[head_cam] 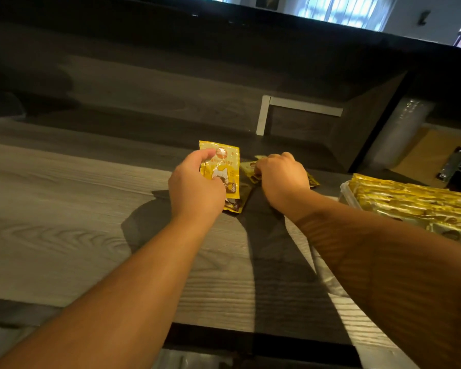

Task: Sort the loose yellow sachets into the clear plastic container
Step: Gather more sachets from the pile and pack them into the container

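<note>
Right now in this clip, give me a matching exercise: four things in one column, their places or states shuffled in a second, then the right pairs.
Things:
1. left hand
2. right hand
3. container
4. clipboard

Places or states:
A. at the right edge, packed with yellow sachets
B. holds a sachet up, its printed face to the camera
C. beyond the container, on the far right
D. knuckles up over the loose sachets on the table

Pairs: 1-B, 2-D, 3-A, 4-C
</note>
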The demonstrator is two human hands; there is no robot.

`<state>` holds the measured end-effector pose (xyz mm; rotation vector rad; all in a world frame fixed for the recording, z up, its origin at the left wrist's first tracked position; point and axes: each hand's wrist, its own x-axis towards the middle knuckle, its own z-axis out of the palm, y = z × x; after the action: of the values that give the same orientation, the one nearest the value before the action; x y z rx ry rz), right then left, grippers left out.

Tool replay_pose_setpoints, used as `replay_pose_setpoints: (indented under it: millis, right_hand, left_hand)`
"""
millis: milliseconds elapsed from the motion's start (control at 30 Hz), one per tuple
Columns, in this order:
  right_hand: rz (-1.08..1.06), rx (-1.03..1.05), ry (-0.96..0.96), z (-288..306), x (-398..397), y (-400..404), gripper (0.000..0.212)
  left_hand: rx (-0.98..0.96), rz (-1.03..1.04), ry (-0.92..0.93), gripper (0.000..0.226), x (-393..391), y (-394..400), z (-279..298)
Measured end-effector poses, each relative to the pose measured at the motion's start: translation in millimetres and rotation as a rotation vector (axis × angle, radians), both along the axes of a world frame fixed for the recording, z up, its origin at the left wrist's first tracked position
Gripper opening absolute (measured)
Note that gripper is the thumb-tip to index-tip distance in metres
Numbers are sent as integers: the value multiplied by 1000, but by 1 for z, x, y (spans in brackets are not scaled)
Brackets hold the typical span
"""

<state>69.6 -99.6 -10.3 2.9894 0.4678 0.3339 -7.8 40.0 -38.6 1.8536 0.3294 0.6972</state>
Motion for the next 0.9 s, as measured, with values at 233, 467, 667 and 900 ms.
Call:
replay_pose_setpoints:
  millis: [233,467,667,900]
  right_hand:
    - [80,243,-126,17,-26,-2,14]
    - [170,412,-229,38,-87,-23,5]
    - [282,563,-359,32,-117,-58,12]
    - [246,891,-60,43,-138,-121,15]
  left_hand:
    - [106,54,-66,49,-5,-5,2]
    - [13,-45,-65,39,-16,-19,12]
    - [-354,-198,-89,37,-38,-65,46]
    - [-592,-379,-36,31,-58,-129,68]
